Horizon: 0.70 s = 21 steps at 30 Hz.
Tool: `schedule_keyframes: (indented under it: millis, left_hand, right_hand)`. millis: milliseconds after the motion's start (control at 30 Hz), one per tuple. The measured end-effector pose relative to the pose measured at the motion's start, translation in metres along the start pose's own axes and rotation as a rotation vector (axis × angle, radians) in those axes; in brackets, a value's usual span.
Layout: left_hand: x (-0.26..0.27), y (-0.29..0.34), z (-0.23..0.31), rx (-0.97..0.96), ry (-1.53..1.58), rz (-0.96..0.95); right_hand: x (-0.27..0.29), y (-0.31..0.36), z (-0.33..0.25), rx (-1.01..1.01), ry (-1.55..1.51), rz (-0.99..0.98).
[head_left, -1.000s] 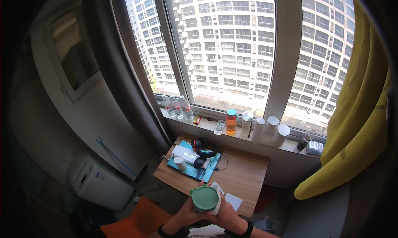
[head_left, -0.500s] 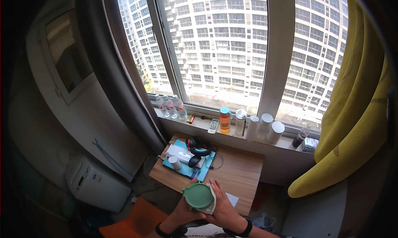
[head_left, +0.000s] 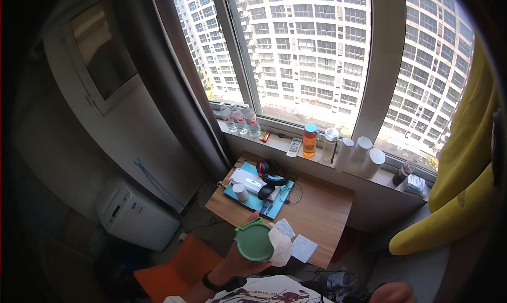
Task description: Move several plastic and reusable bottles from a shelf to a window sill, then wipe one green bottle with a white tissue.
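Note:
My left hand is wrapped round a green lidded cup, holding it upright over the near edge of the desk. The round lid faces up at me and has a small tab at its upper left. A crumpled white tissue lies against the cup's right side, near my left fingertips. Down at the lower right edge, away from the cup, is my right hand. It is partly cut off by the frame, its fingers look curled, and whether it holds anything is hidden.
On the wooden desk lie a blue folder, headphones, a white cylinder and patterned paper sheets. Bottles and white canisters line the windowsill. An orange chair stands left, a yellow plush right.
My right hand has left the cup and moved down to the lower right. The left hand keeps the cup, and the tissue now sticks out at its side. The view has shifted.

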State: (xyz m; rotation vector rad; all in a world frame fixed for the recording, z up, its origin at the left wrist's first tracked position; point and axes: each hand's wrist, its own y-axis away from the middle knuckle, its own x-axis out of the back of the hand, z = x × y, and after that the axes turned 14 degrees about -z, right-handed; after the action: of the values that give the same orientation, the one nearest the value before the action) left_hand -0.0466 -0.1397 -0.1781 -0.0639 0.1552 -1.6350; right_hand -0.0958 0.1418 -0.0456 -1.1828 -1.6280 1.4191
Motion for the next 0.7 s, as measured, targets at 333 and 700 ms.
schedule_keyframes:
  millis: [333, 700]
  left_hand:
    - [-0.007, 0.002, 0.003, -0.040, 0.024, -0.111]
    - [-0.005, 0.003, 0.003, -0.033, -0.004, -0.077]
  right_hand:
    - [0.000, -0.014, 0.025, 0.340, -0.246, -0.138]
    - [0.003, -0.014, 0.018, 0.284, -0.280, -0.188]
